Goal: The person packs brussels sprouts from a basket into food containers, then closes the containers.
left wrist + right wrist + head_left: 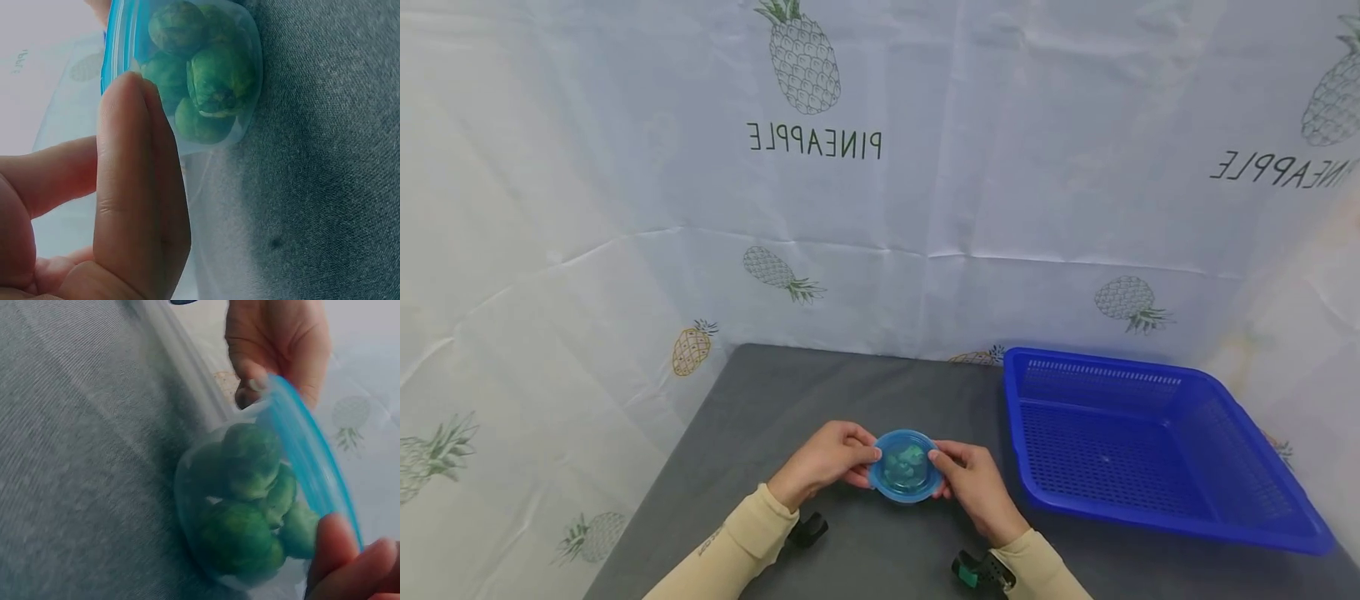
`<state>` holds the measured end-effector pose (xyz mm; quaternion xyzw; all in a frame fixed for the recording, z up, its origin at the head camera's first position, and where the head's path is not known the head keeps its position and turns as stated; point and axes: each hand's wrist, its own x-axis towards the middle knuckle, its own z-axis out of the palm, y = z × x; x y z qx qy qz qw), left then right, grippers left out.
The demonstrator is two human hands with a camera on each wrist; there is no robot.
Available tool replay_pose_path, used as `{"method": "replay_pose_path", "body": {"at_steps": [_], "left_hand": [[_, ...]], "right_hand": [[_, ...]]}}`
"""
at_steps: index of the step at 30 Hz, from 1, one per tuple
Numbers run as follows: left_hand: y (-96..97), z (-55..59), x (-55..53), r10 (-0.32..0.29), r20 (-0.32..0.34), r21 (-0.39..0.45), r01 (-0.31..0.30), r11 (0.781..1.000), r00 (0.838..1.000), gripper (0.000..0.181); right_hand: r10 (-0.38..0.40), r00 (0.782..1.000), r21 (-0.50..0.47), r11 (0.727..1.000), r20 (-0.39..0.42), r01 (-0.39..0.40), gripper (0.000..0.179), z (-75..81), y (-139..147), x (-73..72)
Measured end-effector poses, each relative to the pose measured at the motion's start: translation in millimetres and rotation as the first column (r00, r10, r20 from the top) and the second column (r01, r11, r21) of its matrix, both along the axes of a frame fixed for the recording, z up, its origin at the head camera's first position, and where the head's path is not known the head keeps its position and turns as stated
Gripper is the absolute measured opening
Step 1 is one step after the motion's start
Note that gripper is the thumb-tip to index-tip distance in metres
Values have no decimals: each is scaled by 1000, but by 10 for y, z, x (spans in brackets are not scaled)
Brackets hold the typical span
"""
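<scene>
A small round clear container (906,496) with a translucent blue lid (309,453) is between my two hands over the middle of the table. Brussels sprouts (219,78) fill it, seen through its wall. My left hand (833,460) pinches the left side of the lid's rim, thumb on top and fingers beneath. On the opposite side my right hand (976,485) grips the rim the same way. The lid sits on the container. Its base is at or very near the grey cloth; whether it touches I cannot tell.
A large blue plastic basket (1022,467) with slotted walls stands to the right on the grey-covered table (820,383). White curtains (925,200) printed with pineapples hang behind and at both sides. Black straps (808,530) are on both wrists.
</scene>
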<state>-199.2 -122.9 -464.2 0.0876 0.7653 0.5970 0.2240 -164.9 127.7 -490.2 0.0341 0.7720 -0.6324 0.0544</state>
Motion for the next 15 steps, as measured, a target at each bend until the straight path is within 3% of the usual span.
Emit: {"method": "replay_pose_path", "body": {"at_steps": [10,13,15], "left_hand": [[30,-23,-34,-2,25,-1,2,1000,1000,29],[30,-20,-64,3,37,5,-3,1000,999,31],[23,-25,-77,-1,37,5,1,1000,999,33]], "right_hand": [[-22,999,43,999,-34,23,29,5,12,33],[-22,998,114,993,-51,28,34,26,10,43],[-20,998,219,975,-63,34,47,69,13,82]]}}
